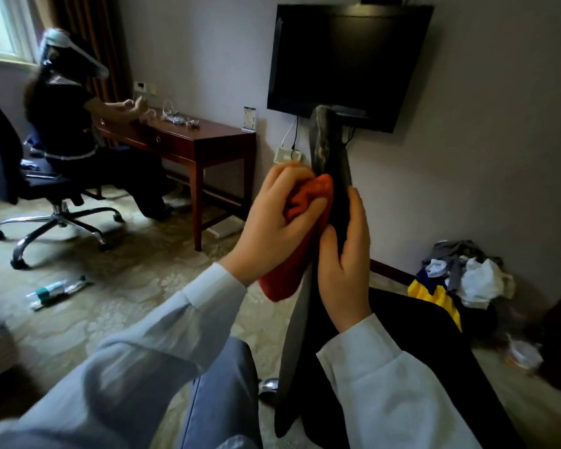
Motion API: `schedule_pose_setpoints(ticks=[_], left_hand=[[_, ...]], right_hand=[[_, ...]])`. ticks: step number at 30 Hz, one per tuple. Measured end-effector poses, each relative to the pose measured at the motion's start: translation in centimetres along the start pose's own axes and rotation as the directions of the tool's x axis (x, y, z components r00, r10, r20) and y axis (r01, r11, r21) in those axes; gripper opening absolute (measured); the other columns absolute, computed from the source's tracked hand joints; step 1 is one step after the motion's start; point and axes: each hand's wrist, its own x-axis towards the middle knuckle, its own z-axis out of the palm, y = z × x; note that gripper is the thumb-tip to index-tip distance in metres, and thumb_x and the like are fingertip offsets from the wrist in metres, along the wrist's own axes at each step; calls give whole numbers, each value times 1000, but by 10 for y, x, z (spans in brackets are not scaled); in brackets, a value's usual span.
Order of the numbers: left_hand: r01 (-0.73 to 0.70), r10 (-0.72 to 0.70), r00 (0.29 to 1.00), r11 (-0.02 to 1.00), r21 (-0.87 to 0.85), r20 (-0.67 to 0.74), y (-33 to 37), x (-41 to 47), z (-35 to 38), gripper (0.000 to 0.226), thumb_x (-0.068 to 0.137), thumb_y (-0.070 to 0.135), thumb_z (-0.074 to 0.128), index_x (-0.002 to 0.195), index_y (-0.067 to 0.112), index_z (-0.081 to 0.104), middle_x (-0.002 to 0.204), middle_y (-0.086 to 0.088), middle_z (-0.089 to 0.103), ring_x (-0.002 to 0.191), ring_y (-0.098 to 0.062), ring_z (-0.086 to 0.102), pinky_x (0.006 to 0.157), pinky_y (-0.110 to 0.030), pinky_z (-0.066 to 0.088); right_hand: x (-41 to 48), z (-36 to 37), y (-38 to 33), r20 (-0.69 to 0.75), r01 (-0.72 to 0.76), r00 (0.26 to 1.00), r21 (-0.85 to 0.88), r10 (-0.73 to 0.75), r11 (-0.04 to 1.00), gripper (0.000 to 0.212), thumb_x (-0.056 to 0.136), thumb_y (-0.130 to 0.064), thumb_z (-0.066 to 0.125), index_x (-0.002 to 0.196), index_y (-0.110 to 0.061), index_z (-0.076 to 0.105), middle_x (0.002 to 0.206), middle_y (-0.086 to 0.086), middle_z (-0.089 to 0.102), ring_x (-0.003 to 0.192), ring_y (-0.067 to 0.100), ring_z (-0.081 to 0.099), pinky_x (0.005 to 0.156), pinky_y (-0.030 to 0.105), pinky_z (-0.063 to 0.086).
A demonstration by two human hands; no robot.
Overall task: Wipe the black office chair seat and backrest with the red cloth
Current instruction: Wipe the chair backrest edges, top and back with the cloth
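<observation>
The black office chair's backrest (329, 157) stands edge-on in the middle of the view, and its black seat (402, 325) spreads out to the lower right. My left hand (272, 218) grips the bunched red cloth (292, 267) and holds it against the left face of the backrest. Part of the cloth hangs below that hand. My right hand (347, 264) grips the backrest's edge from the right, fingers curled round it. Both arms wear pale long sleeves.
A person sits on another office chair (52, 202) at a wooden desk (188, 140) at the left. A wall TV (347, 59) hangs behind the backrest. A pile of clothes (460, 273) lies on the carpet at the right, small bottles (55, 290) at the left.
</observation>
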Motion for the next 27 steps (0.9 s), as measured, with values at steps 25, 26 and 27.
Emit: schedule_pose_setpoints(ticks=[25, 26, 27], left_hand=[[-233, 211, 959, 967, 99, 189, 21, 59, -21, 27, 84, 27, 66, 106, 11, 67, 102, -2, 56, 92, -6, 54, 82, -16, 47], [-226, 203, 961, 968, 111, 190, 21, 63, -21, 27, 85, 28, 63, 105, 10, 68, 100, -2, 56, 90, -6, 55, 81, -15, 47], [-217, 193, 963, 969, 116, 189, 20, 67, -22, 26, 87, 28, 62, 104, 9, 68, 99, -3, 57, 88, -6, 55, 81, -13, 46]], right_hand=[[25, -10, -14, 7, 154, 988, -169, -155, 974, 64, 87, -12, 54, 142, -28, 25, 141, -14, 37, 133, 3, 35, 111, 34, 35], [26, -10, -11, 15, 171, 985, -206, -171, 963, 65, 88, -12, 54, 144, -26, 24, 145, -9, 35, 135, 5, 34, 111, 36, 34], [27, -9, -8, 30, 193, 981, -240, -192, 951, 66, 89, -13, 53, 146, -24, 22, 149, -3, 34, 137, 9, 33, 111, 39, 35]])
